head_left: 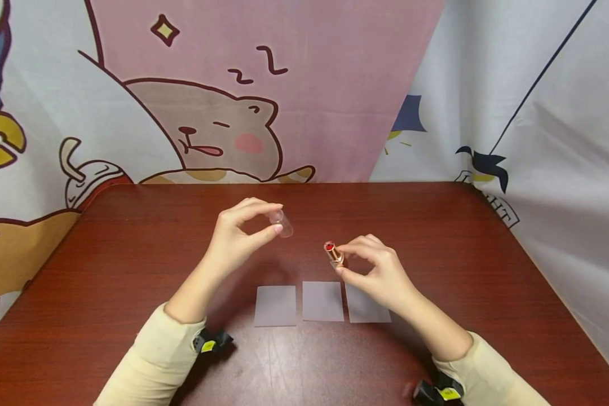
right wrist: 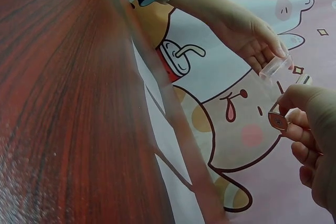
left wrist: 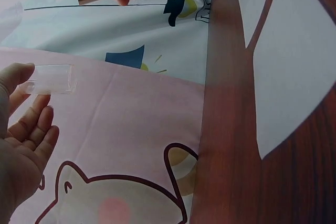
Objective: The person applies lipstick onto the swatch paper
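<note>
My left hand (head_left: 235,231) pinches a clear lipstick cap (head_left: 286,226) between thumb and fingertips, above the table. In the left wrist view the cap (left wrist: 55,79) is see-through and lies sideways. Across from it, my right hand (head_left: 378,268) holds a gold lipstick tube (head_left: 335,255) by its base, with a red tip showing at the top. The right wrist view shows the square base (right wrist: 277,121) of the tube between thumb and fingers. Cap and tube are apart, with a gap between the two hands.
Three pale square sheets (head_left: 275,305) lie in a row on the reddish-brown wooden table (head_left: 147,237), the right one partly hidden by my right hand. Behind the table hangs a printed cloth (head_left: 335,101) with cartoon animals. Black wrist cameras (head_left: 214,341) sit on both sleeves.
</note>
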`<action>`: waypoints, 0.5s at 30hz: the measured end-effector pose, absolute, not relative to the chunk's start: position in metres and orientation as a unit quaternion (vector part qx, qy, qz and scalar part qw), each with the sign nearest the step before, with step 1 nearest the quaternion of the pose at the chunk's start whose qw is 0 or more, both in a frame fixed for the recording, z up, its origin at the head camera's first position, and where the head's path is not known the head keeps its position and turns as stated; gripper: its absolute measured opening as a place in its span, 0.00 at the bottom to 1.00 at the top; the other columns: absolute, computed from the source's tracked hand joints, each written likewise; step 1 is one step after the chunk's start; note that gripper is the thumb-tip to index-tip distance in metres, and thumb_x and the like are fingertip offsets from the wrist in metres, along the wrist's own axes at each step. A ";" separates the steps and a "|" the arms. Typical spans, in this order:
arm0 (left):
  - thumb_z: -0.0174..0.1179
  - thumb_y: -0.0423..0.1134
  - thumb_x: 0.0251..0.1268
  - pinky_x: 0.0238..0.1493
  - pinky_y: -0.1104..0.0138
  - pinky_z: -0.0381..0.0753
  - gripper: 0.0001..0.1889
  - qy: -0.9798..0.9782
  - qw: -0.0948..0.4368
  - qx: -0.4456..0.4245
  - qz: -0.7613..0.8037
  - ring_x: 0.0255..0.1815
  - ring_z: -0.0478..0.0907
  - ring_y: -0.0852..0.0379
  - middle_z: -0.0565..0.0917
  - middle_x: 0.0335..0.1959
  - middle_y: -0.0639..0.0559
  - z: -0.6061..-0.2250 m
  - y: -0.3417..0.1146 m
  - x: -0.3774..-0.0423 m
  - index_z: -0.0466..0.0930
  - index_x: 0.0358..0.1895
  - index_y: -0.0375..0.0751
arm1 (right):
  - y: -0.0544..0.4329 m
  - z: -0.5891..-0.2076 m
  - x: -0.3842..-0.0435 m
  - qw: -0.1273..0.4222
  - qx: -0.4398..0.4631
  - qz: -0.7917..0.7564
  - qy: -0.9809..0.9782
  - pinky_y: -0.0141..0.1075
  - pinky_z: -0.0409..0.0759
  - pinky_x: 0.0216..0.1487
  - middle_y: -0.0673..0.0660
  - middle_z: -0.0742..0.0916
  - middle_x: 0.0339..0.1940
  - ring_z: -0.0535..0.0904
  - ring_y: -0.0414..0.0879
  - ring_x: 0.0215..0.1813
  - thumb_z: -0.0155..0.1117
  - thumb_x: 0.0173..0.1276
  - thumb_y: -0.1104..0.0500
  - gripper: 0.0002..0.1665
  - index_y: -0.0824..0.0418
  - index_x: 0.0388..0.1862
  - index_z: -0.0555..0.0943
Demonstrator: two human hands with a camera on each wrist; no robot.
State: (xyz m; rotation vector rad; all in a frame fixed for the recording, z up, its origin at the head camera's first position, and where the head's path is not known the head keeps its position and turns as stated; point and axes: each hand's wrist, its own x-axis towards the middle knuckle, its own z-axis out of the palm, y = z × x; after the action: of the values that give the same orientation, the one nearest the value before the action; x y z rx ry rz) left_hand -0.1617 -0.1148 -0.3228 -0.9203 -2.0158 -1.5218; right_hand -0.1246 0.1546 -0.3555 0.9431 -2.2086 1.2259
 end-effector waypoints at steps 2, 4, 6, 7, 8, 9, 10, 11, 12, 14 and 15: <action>0.68 0.18 0.46 0.46 0.67 0.75 0.17 -0.735 0.223 -0.330 -0.549 0.38 0.77 0.55 0.83 0.33 0.44 -0.316 -0.114 -0.157 0.84 0.43 0.28 | 0.152 -0.347 -0.120 0.224 0.344 0.444 -0.797 0.24 0.70 0.39 0.53 0.84 0.30 0.75 0.44 0.35 0.74 0.39 0.78 0.20 0.67 0.36 0.85; 0.68 0.17 0.46 0.46 0.67 0.74 0.16 -0.737 0.218 -0.326 -0.550 0.37 0.77 0.55 0.83 0.33 0.41 -0.310 -0.113 -0.152 0.83 0.43 0.26 | 0.149 -0.339 -0.116 0.227 0.346 0.444 -0.795 0.24 0.70 0.39 0.54 0.84 0.29 0.75 0.45 0.34 0.73 0.39 0.78 0.20 0.69 0.35 0.84; 0.67 0.17 0.46 0.47 0.67 0.74 0.16 -0.742 0.211 -0.321 -0.549 0.37 0.77 0.54 0.82 0.33 0.39 -0.305 -0.113 -0.148 0.83 0.42 0.24 | 0.148 -0.335 -0.113 0.230 0.349 0.442 -0.794 0.24 0.70 0.39 0.54 0.84 0.29 0.75 0.46 0.34 0.73 0.39 0.79 0.19 0.69 0.35 0.84; 0.67 0.17 0.46 0.47 0.67 0.74 0.15 -0.745 0.208 -0.318 -0.549 0.37 0.77 0.54 0.82 0.33 0.39 -0.302 -0.113 -0.146 0.83 0.42 0.24 | 0.148 -0.334 -0.113 0.230 0.350 0.442 -0.793 0.24 0.70 0.39 0.54 0.84 0.29 0.75 0.47 0.33 0.73 0.39 0.79 0.19 0.69 0.34 0.84; 0.68 0.17 0.46 0.47 0.67 0.74 0.15 -0.747 0.204 -0.315 -0.549 0.37 0.77 0.54 0.83 0.33 0.39 -0.303 -0.113 -0.147 0.83 0.42 0.24 | 0.147 -0.333 -0.112 0.230 0.350 0.442 -0.793 0.24 0.70 0.39 0.54 0.84 0.29 0.75 0.48 0.33 0.73 0.39 0.78 0.19 0.69 0.34 0.84; 0.68 0.17 0.46 0.48 0.67 0.74 0.15 -0.749 0.201 -0.312 -0.549 0.37 0.77 0.54 0.83 0.33 0.39 -0.302 -0.113 -0.146 0.83 0.42 0.24 | 0.147 -0.332 -0.112 0.230 0.350 0.442 -0.793 0.24 0.70 0.38 0.54 0.84 0.29 0.75 0.49 0.33 0.73 0.39 0.78 0.19 0.69 0.34 0.84; 0.68 0.18 0.46 0.48 0.67 0.74 0.15 -0.752 0.198 -0.310 -0.547 0.38 0.77 0.54 0.83 0.33 0.39 -0.302 -0.113 -0.146 0.83 0.42 0.24 | 0.147 -0.332 -0.112 0.229 0.350 0.442 -0.793 0.24 0.70 0.38 0.54 0.84 0.29 0.75 0.49 0.33 0.73 0.39 0.78 0.19 0.69 0.35 0.84; 0.68 0.18 0.46 0.48 0.67 0.74 0.15 -0.754 0.196 -0.307 -0.546 0.38 0.77 0.54 0.83 0.33 0.39 -0.303 -0.114 -0.147 0.83 0.42 0.24 | 0.147 -0.332 -0.111 0.228 0.351 0.444 -0.793 0.24 0.70 0.38 0.54 0.84 0.29 0.75 0.50 0.33 0.73 0.39 0.78 0.19 0.69 0.35 0.84; 0.68 0.18 0.47 0.48 0.67 0.74 0.15 -0.756 0.193 -0.306 -0.546 0.38 0.78 0.55 0.83 0.33 0.39 -0.304 -0.114 -0.147 0.83 0.42 0.25 | 0.147 -0.331 -0.111 0.228 0.350 0.445 -0.792 0.24 0.70 0.38 0.54 0.84 0.29 0.75 0.51 0.32 0.73 0.40 0.78 0.19 0.69 0.35 0.84; 0.68 0.18 0.47 0.48 0.67 0.74 0.15 -0.759 0.188 -0.303 -0.544 0.38 0.78 0.55 0.83 0.33 0.40 -0.305 -0.116 -0.149 0.83 0.42 0.25 | 0.146 -0.330 -0.110 0.227 0.350 0.446 -0.792 0.24 0.70 0.38 0.54 0.84 0.29 0.75 0.52 0.32 0.73 0.40 0.78 0.19 0.69 0.35 0.84; 0.68 0.19 0.48 0.48 0.67 0.74 0.15 -0.761 0.184 -0.301 -0.544 0.38 0.78 0.55 0.83 0.33 0.40 -0.307 -0.117 -0.150 0.83 0.42 0.26 | 0.147 -0.330 -0.110 0.226 0.350 0.446 -0.792 0.25 0.70 0.38 0.54 0.84 0.29 0.75 0.52 0.32 0.73 0.40 0.78 0.19 0.69 0.35 0.84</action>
State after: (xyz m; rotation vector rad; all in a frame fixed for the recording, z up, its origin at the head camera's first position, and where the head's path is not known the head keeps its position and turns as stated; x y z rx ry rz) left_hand -0.1495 -0.1167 -0.3066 -0.8492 -2.1453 -1.5338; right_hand -0.1105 0.1465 -0.3300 0.9643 -2.1831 1.2300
